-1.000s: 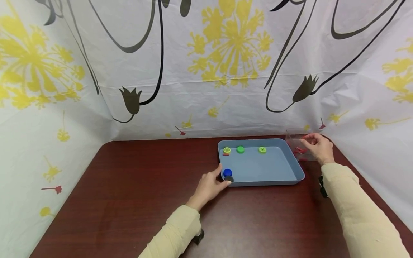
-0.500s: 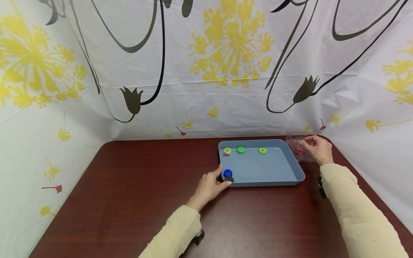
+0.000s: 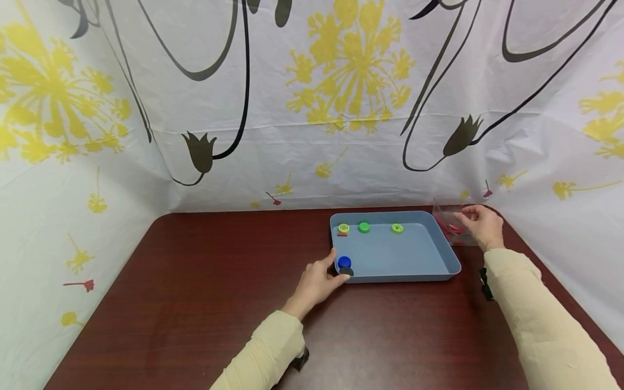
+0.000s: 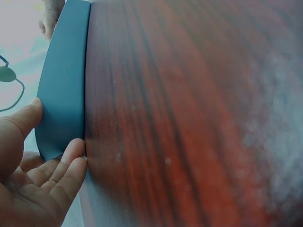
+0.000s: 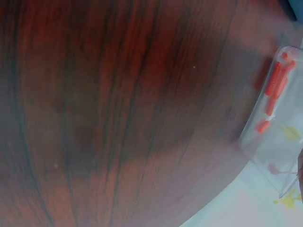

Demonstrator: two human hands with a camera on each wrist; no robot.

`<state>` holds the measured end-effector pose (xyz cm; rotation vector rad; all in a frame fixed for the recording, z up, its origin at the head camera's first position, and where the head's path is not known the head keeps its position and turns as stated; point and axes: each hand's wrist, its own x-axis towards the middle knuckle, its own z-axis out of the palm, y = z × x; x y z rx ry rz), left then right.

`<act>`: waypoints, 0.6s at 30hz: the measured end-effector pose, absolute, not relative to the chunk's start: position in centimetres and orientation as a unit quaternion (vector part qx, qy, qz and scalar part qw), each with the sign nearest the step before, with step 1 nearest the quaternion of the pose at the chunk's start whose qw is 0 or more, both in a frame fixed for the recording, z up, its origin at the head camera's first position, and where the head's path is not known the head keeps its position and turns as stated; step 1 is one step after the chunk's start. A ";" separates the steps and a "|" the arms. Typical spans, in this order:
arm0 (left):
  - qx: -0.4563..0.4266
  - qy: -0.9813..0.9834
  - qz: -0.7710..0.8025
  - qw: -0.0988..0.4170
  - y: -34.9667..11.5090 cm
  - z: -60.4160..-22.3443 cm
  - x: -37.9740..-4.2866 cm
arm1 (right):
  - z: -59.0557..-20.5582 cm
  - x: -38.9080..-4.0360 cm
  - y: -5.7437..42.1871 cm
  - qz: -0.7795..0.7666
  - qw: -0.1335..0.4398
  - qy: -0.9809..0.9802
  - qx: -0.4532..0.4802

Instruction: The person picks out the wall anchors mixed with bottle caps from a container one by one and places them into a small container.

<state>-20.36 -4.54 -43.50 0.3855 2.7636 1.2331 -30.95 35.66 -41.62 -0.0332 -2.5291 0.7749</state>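
Note:
My left hand (image 3: pixel 314 281) grips the near left corner of a blue-grey tray (image 3: pixel 404 279). In the left wrist view, its thumb lies at the tray's rim while the other fingers bend below the corner. Over a clear plastic box (image 3: pixel 441 208), right of the tray, my right hand (image 3: pixel 482 225) has thumb and fingertips close together; I cannot tell whether something is between them. Small red pieces (image 5: pixel 277 85) lie inside that box. Near the left hand, a blue cap (image 3: pixel 344 262) and a dark cap (image 3: pixel 346 271) sit in the tray corner.
Along the tray's far side are a yellow-green cap (image 3: pixel 343 228), a green cap (image 3: pixel 364 227) and another yellow-green cap (image 3: pixel 397 228). A short red piece (image 3: pixel 343 234) lies by the first. Patterned white sheeting (image 3: pixel 273 162) borders the brown table (image 3: pixel 219 271).
My right hand has dipped slightly at the clear box. A red bit seen at its fingertips a second ago no longer shows there. The left hand stays at the tray corner.

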 end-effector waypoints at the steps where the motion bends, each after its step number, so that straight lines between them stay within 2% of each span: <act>1: 0.127 0.905 0.404 0.046 -4.5 -43.5 -20.4 | -41.5 -30.9 35.5 0.289 0.258 -0.922 -0.015; 3: 0.127 0.904 0.405 0.045 -4.5 -43.5 -20.4 | -41.2 -30.9 34.9 0.305 0.287 -0.908 -0.022; 8: 0.127 0.904 0.407 0.042 -4.6 -43.4 -20.3 | -39.8 -30.9 32.2 0.344 0.317 -0.883 -0.043; 14: 0.125 0.904 0.406 0.048 -4.6 -43.4 -20.3 | -39.0 -31.1 27.9 0.364 0.330 -0.871 -0.023; 18: 0.125 0.903 0.408 0.048 -4.6 -43.4 -20.3 | -38.5 -31.3 24.5 0.366 0.317 -0.875 -0.010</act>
